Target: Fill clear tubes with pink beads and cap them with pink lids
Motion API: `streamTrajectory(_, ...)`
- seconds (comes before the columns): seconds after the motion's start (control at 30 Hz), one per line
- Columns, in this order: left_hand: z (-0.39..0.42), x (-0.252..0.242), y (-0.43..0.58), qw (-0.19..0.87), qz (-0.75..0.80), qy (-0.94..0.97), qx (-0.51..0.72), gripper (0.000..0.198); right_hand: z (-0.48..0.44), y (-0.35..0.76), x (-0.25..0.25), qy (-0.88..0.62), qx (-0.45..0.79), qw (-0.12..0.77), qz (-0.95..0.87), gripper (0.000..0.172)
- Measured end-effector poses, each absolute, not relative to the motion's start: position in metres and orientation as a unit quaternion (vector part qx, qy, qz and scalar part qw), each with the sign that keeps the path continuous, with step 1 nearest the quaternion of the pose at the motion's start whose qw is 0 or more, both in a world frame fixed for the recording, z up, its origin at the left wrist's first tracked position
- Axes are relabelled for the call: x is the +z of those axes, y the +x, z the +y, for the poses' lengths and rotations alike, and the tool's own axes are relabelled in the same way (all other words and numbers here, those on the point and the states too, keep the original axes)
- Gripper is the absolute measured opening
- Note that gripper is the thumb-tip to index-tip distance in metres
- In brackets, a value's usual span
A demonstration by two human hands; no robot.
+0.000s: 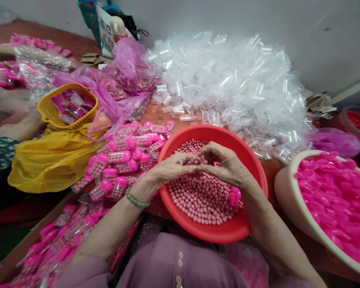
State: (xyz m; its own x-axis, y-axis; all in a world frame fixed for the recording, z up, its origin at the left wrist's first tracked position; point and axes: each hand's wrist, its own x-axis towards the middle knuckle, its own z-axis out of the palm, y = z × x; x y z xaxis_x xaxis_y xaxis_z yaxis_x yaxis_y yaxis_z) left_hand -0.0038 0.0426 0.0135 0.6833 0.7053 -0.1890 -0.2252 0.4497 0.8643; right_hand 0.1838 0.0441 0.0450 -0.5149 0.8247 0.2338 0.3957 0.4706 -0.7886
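A red bowl [252, 168] in front of me holds a heap of small pink beads [204, 200]. Both hands meet over it. My left hand [172, 166], with a green bead bracelet [136, 199] at the wrist, is curled with fingertips pressed together. My right hand [228, 164] is curled against it, fingertips touching the left ones. A small tube filled with beads seems to sit between the fingers, mostly hidden. A pink cap [235, 196] lies under my right wrist in the bowl.
Filled tubes with pink caps [123, 160] lie piled left of the bowl. A heap of clear empty tubes [228, 84] fills the back. A beige basin of pink caps [336, 196] stands right. A yellow basket [49, 114], yellow bag [51, 160] and another person's arm [15, 120] are left.
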Motion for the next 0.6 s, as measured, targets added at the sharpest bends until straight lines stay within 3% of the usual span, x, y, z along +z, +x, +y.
streamTrajectory(0.6, 0.0463, 0.0073, -0.0075, 0.803, 0.263, 0.445, 0.297, 0.035, 0.0439, 0.1874, 0.041, -0.408, 0.487, 0.329, -0.699, 0.032)
